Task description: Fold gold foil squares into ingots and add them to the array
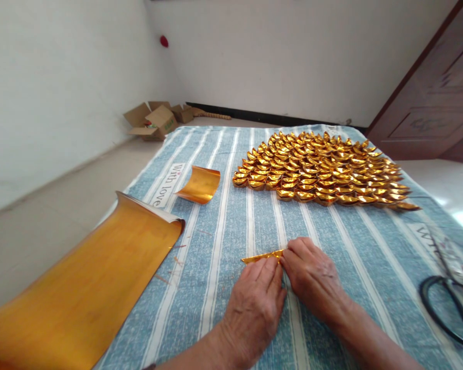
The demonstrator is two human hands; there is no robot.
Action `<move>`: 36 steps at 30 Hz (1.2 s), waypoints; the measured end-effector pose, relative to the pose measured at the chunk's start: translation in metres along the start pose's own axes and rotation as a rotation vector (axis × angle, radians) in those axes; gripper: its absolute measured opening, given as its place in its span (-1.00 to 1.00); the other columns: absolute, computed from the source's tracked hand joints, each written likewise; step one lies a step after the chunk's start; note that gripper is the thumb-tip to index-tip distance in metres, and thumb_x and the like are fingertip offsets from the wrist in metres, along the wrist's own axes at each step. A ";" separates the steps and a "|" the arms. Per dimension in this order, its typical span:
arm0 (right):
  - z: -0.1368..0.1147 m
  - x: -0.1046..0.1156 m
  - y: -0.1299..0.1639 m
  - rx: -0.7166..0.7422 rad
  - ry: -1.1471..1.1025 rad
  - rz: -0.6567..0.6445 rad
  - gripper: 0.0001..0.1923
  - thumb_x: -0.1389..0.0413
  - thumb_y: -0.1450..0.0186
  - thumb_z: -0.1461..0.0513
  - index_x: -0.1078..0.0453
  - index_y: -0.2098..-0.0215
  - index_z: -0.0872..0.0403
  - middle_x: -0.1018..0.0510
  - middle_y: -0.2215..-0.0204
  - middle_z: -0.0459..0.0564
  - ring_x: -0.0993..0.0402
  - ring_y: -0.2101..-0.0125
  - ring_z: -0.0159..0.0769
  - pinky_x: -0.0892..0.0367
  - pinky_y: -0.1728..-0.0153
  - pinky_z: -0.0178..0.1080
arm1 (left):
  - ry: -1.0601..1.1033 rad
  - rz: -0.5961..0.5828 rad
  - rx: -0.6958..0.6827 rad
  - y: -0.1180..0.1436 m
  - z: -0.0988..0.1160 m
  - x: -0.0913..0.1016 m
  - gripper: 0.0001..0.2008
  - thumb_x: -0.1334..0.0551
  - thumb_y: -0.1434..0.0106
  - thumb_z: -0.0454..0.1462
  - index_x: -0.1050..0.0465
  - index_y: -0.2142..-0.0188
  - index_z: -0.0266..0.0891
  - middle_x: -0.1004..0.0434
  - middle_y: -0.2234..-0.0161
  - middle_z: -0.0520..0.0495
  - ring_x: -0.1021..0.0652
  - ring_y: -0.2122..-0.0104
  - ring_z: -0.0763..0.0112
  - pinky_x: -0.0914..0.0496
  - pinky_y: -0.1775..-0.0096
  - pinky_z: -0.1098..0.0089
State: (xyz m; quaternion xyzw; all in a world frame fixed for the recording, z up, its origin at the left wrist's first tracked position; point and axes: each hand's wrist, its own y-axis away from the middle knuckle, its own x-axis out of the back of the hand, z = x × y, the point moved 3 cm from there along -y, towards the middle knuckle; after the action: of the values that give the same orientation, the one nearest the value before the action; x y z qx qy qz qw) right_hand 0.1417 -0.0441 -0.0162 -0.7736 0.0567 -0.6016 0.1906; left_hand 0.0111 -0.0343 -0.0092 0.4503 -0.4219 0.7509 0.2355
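- The left hand (254, 303) lies palm down on the striped blue cloth (224, 241), its fingers (268, 267) held together and pressed flat on the near edge of a folded strip of gold foil paper (261, 256).
- The right hand (312, 275) meets it from the other side; its fingertips (289, 252) curl down and pinch the right end of the same strip, so both hands are closed on the foil.
- The strip lies flat on the cloth just beyond the left fingertips, its free pointed end running out to the left of them.
- Well beyond the fingers, toward the far end of the cloth, sits a dense bed of folded gold paper ingots (320, 172), packed touching in overlapping rows.
- Beyond and to the left of the left fingers, a small curled gold foil sheet (199, 185) rests on the cloth, arched upward, beside printed words on a white stripe.
- Far to the left of the left hand, a large gold foil sheet (88, 288) curls up at its far edge and hangs partly off the cloth.
- To the right of the right hand, well apart, black-handled scissors (449, 303) lie at the cloth's edge.
- Open cardboard boxes (154, 121) stand on the floor by the far wall, and a dark wooden door (432, 103) stands at the far right.
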 end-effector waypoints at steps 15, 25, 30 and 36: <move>-0.008 0.003 0.001 -0.028 0.146 -0.039 -0.82 -0.01 -0.22 0.41 -0.33 0.46 0.06 -0.39 0.48 -0.02 -0.20 0.41 -0.20 -0.04 0.41 -0.19 | -0.030 0.003 -0.013 0.000 0.000 0.001 -0.70 -0.02 -0.33 -0.38 -0.38 0.03 -0.50 -0.47 0.04 -0.33 -0.48 0.05 0.11 -0.47 0.05 0.11; -0.009 0.001 0.005 -0.057 0.173 -0.068 -0.82 -0.04 -0.14 0.44 -0.36 0.42 0.05 -0.40 0.45 0.00 -0.22 0.41 -0.18 -0.06 0.42 -0.18 | -0.073 0.001 -0.012 0.003 0.001 -0.006 -0.68 0.02 -0.35 -0.37 -0.39 0.03 -0.51 -0.52 0.09 -0.28 -0.52 0.12 0.12 -0.51 0.10 0.14; -0.007 0.006 0.005 -0.051 0.161 -0.105 -0.87 -0.07 -0.19 0.39 -0.35 0.40 0.02 -0.42 0.43 -0.01 -0.25 0.41 -0.17 -0.10 0.42 -0.17 | -0.095 0.025 -0.033 0.000 0.000 -0.003 -0.67 0.05 -0.36 -0.37 -0.40 0.05 -0.50 -0.52 0.10 -0.28 -0.52 0.12 0.14 -0.51 0.11 0.16; -0.010 0.005 0.008 -0.052 0.207 -0.087 -0.84 -0.11 -0.14 0.41 -0.37 0.35 0.05 -0.44 0.42 0.00 -0.29 0.39 -0.17 -0.14 0.40 -0.18 | -0.165 0.048 -0.077 0.003 -0.001 -0.007 -0.68 0.05 -0.34 -0.42 -0.42 0.08 -0.53 -0.53 0.13 -0.33 -0.53 0.14 0.13 -0.52 0.13 0.16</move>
State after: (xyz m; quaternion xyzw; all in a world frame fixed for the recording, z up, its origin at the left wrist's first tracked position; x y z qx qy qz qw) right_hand 0.1345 -0.0550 -0.0126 -0.7139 0.0582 -0.6842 0.1373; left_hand 0.0124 -0.0350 -0.0169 0.4910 -0.4790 0.6999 0.1991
